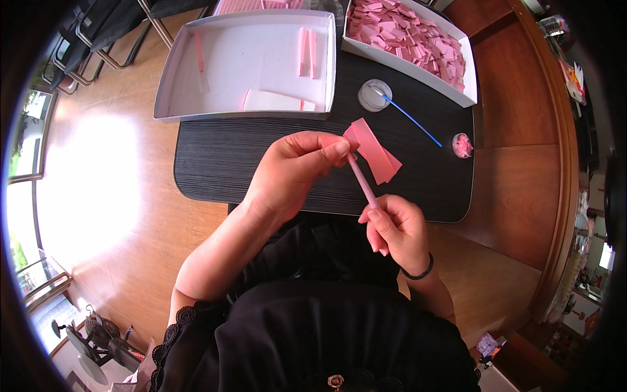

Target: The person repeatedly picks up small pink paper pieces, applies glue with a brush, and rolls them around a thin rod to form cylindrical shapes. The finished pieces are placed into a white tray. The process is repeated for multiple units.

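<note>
A slim pink rolled tube (362, 180) slants between my hands. My left hand (306, 169) pinches its upper end between thumb and fingertips, while my right hand (394, 228) grips the lower end, its wrist in a dark band. Just beyond the tube, overlapping pink paper strips (372, 151) lie on the black wood-grain table (220, 157). Past them stands a small round clear container (375, 95) with whitish contents, and a blue stick (414, 121) rests with one end in it. A small round dish (462, 145) of pink bits sits near the right edge.
At the back left, a shallow white box (245, 63) holds several pink tubes and a white folded piece. Another white box (411, 66), at the back right, is heaped with pink paper pieces. Black chairs (117, 29) stand past the table at upper left; a wooden cabinet (519, 181) is at right.
</note>
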### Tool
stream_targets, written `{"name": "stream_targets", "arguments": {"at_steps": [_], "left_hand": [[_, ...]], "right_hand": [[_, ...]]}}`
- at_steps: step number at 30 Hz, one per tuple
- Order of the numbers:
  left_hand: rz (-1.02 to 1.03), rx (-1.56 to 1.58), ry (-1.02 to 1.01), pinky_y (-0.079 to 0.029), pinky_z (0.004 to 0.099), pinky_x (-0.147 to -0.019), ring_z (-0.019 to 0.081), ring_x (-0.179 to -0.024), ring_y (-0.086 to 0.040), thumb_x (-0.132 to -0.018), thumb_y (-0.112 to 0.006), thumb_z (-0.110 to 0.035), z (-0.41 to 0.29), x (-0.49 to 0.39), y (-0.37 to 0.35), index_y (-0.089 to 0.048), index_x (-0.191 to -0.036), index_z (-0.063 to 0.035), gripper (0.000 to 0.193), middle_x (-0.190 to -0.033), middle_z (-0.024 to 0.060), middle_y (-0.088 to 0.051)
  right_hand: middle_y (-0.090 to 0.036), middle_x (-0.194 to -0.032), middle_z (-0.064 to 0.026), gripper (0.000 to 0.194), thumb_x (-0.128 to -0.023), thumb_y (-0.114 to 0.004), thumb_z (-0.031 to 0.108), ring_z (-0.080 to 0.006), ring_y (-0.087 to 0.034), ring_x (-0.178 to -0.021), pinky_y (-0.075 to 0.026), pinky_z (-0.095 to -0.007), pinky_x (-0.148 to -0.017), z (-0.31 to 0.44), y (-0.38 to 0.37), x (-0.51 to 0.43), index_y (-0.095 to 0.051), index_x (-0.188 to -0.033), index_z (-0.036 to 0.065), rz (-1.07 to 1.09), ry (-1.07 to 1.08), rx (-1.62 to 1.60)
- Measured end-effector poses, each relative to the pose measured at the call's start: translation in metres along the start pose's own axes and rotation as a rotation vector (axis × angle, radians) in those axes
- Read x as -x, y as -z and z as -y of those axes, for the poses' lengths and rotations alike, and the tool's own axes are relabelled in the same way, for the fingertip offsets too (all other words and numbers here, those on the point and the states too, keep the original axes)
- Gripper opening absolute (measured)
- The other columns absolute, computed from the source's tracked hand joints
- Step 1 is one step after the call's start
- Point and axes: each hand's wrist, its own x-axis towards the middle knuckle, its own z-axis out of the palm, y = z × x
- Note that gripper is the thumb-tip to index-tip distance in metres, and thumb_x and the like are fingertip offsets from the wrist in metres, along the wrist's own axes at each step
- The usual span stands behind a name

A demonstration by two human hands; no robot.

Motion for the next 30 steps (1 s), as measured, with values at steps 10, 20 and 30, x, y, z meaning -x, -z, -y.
{"name": "stream_targets", "arguments": {"at_steps": [10, 20, 30], "left_hand": [[0.050, 0.022, 0.076, -0.048, 0.0249, -0.077, 0.0085, -0.082, -0.060, -0.095, -0.072, -0.017, 0.016, 0.001, -0.012, -0.074, -0.100, -0.0012, 0.017, -0.089, 0.0028, -0.071], [0.031, 0.042, 0.075, -0.050, 0.0262, -0.081, 0.0104, -0.085, -0.063, -0.095, -0.071, -0.014, 0.021, 0.004, -0.017, -0.073, -0.101, 0.0008, 0.016, -0.092, 0.0047, -0.072], [-0.012, 0.089, -0.023, -0.048, 0.0264, -0.085, 0.0102, -0.088, -0.059, -0.099, -0.067, -0.017, 0.008, -0.001, -0.007, -0.070, -0.114, 0.0001, 0.023, -0.105, 0.0062, -0.071]], "right_hand": [[-0.073, -0.080, -0.0158, 0.057, -0.107, -0.042, 0.048, -0.0191, -0.071, -0.066, -0.055, -0.0245, -0.058, 0.014, 0.006, -0.022, -0.060, -0.105, -0.005, 0.130, -0.063, -0.086], [-0.068, -0.066, -0.0106, 0.042, -0.109, -0.046, 0.032, -0.0148, -0.066, -0.053, -0.048, -0.0225, -0.048, 0.009, -0.001, -0.025, -0.060, -0.089, -0.002, 0.064, -0.118, -0.092], [-0.054, -0.058, 0.0000, 0.033, -0.109, -0.048, 0.026, -0.0061, -0.049, -0.047, -0.039, -0.0213, -0.047, 0.011, 0.006, 0.002, -0.062, -0.094, 0.000, 0.062, -0.085, 0.093]]}}
